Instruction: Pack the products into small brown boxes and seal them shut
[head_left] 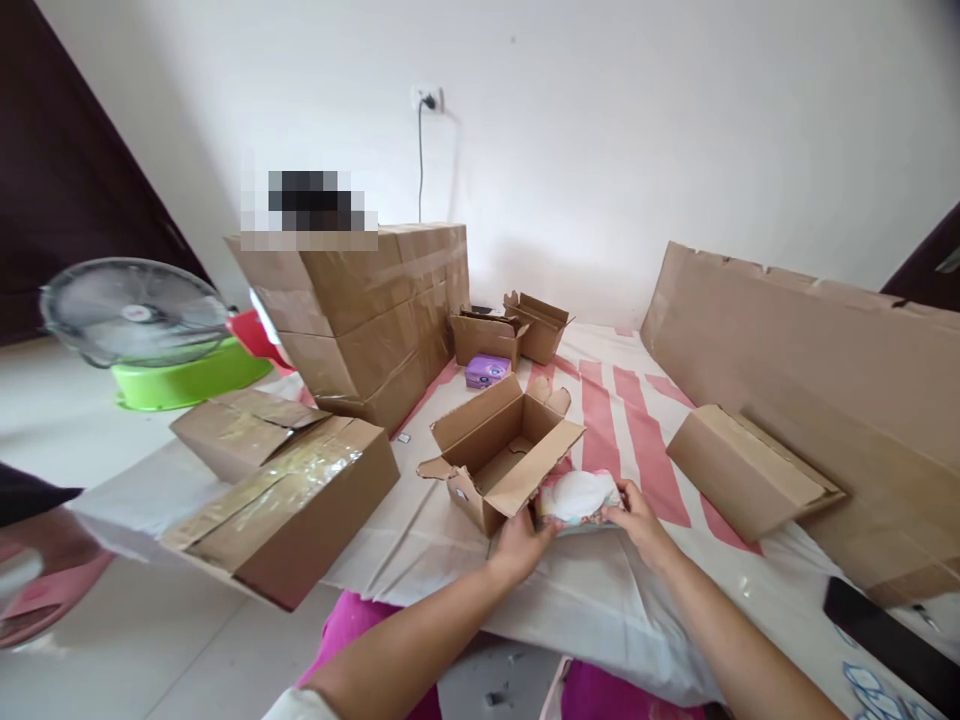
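Note:
My left hand [521,545] and my right hand [639,522] grip a soft white packet [579,497] from its two sides, low over the cloth at the table's front. Coloured print shows along its lower edge; its exact kind is unclear. Just left of the packet stands an open cardboard box [499,455] with its flaps spread. The visible part of that box's inside is bare cardboard. My left hand is close to the box's near right corner.
Behind the open box lie a purple pack [487,371] and small open cartons [486,338]. Stacked cartons [375,320] rise at the left, with a person partly hidden behind. Closed cartons [300,500] lie front left. At right are another carton [750,470], a cardboard panel [810,380] and a phone [892,640].

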